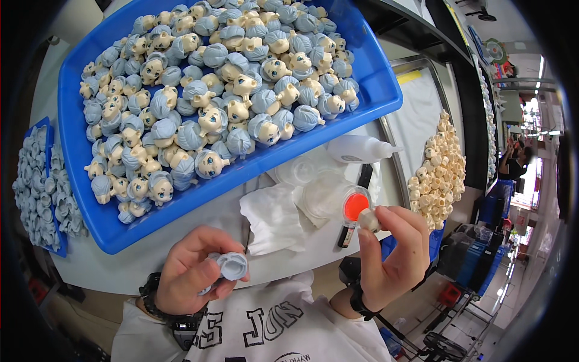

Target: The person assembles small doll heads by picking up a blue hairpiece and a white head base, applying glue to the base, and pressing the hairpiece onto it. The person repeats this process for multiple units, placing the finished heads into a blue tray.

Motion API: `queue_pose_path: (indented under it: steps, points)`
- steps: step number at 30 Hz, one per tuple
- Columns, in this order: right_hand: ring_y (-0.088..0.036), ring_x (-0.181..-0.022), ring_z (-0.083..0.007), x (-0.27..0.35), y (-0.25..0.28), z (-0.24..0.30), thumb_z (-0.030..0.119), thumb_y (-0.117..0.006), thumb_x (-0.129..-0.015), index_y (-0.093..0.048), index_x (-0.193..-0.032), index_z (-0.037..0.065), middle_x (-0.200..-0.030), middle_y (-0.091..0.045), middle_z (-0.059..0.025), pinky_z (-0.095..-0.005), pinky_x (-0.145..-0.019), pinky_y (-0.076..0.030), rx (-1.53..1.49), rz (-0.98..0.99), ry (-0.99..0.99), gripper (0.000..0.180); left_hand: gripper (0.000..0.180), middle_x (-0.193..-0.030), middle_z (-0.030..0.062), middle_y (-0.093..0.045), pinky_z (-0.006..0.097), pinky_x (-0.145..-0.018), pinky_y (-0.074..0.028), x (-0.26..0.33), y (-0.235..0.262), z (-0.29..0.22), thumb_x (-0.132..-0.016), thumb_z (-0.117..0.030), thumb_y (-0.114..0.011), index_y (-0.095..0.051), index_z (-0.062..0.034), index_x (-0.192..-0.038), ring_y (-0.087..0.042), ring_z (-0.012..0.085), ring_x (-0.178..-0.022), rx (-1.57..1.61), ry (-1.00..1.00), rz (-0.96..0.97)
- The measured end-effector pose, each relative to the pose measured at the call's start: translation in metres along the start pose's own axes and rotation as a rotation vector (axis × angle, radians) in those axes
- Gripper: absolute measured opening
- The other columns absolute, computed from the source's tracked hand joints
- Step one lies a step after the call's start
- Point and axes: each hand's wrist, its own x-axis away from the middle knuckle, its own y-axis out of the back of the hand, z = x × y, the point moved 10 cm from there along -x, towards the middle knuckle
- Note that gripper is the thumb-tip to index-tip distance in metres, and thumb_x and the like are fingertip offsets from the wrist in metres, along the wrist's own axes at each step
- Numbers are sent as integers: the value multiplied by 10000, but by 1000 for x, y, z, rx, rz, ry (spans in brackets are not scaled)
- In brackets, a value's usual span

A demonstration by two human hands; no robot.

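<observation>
In my left hand (192,271), fingers curled round it, is a pale blue doll hair piece (231,265) with its hollow side showing. My right hand (398,253) pinches a small cream doll-head part (369,221) between thumb and fingertips. That part is right beside a small round pot with a bright red-orange surface (356,206); whether they touch I cannot tell. Beyond both hands, a big blue tray (181,209) holds a heap of doll heads (211,120) with cream faces and pale blue hair.
Next to the pot lie a crumpled white cloth (271,220), a clear plastic cup (322,194), a white squeeze bottle (356,149) and a small dark vial (345,236). Cream parts (437,175) are piled at the right. More blue hair pieces (36,187) fill a tray at the left.
</observation>
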Motion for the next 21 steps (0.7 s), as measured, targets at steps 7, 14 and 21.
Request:
queue_pose_path:
  steps: [7, 14, 21]
  points:
    - [-549, -677, -205, -7, -3, 4, -45, -703, -540, -621, -904, 26, -806, -591, -104, -266, -558, -430, 85, 31, 12, 380, 392, -954, 146, -581, 232, -694, -421, 1, -3, 3, -783, -156, -616, -459, 50, -1077, -529, 108, -758, -37, 82, 19]
    - [-548, -661, -198, -10, -7, 7, -39, -701, -545, -627, -899, 33, -796, -593, -91, -265, -539, -425, 133, 81, 48, 369, 414, -973, 76, -547, 228, -765, -390, 2, 1, 5, -755, -141, -649, -468, 35, -1082, -500, 86, -867, -51, 61, 25]
    - [-547, -654, -196, -9, -7, 6, -35, -702, -550, -625, -902, 32, -782, -590, -88, -265, -537, -423, 139, 63, 33, 367, 388, -946, 66, -545, 222, -730, -394, 1, -2, 4, -739, -91, -640, -460, 28, -1062, -502, 78, -828, -82, 66, 51]
